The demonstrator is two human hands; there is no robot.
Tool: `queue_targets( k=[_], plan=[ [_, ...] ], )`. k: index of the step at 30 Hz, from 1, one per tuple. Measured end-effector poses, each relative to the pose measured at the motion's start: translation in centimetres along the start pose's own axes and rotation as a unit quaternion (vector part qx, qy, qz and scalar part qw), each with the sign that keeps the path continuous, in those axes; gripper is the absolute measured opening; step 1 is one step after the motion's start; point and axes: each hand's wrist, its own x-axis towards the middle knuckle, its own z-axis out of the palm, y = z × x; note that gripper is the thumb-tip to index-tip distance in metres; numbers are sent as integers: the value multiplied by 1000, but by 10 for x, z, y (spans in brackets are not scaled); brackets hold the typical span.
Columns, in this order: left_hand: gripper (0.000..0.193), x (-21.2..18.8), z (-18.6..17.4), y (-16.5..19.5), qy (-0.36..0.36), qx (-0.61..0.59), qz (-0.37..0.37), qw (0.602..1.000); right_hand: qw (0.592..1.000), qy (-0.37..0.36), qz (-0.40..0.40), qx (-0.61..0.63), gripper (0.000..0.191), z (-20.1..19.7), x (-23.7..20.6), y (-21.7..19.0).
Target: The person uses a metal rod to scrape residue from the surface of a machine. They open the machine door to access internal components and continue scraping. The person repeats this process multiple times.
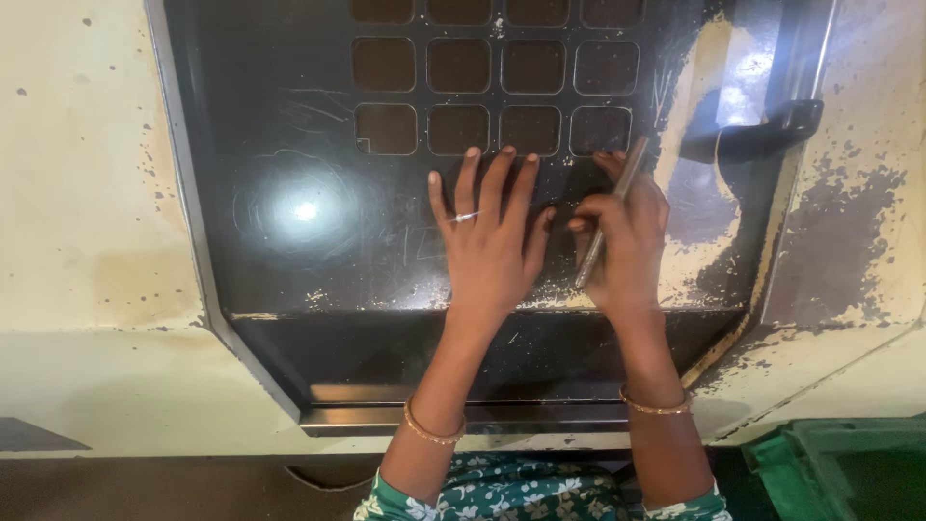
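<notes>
My left hand (pixel 492 236) lies flat, fingers spread, on a dark glossy machine door panel (pixel 318 241), just below a grid of square window cut-outs (pixel 492 92). A ring sits on one finger. Beside it, my right hand (pixel 627 241) grips a thin metal rod-like tool (pixel 611 212), held slanted with its upper tip near the lowest right square. Both wrists wear thin gold bangles. The thumbs almost meet.
The dark panel sits in a cream, chipped-paint machine housing (pixel 77 212). A black door handle (pixel 757 140) is at the upper right. A green plastic crate (pixel 839 468) stands at the lower right. A bright light reflection (pixel 304 210) shows on the panel.
</notes>
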Motion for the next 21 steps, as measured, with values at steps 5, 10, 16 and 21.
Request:
queue_targets(
  k=[5, 10, 16, 21],
  plan=[
    [55, 0, 1, 0, 3, -3, -1, 1000, 1000, -4, 5, -2, 14, 0, 0, 1],
    [54, 0, 2, 0, 6, -2, -1, 1000, 1000, -6, 7, -6, 14, -1, 0, 1],
    [55, 0, 1, 1, 6, 1, -2, 1000, 1000, -5, -1, 1, 15, 0, 1, 1],
    [55, 0, 1, 1, 5, -3, -1, 1000, 1000, -4, 2, 0, 15, 0, 0, 1]
  ],
)
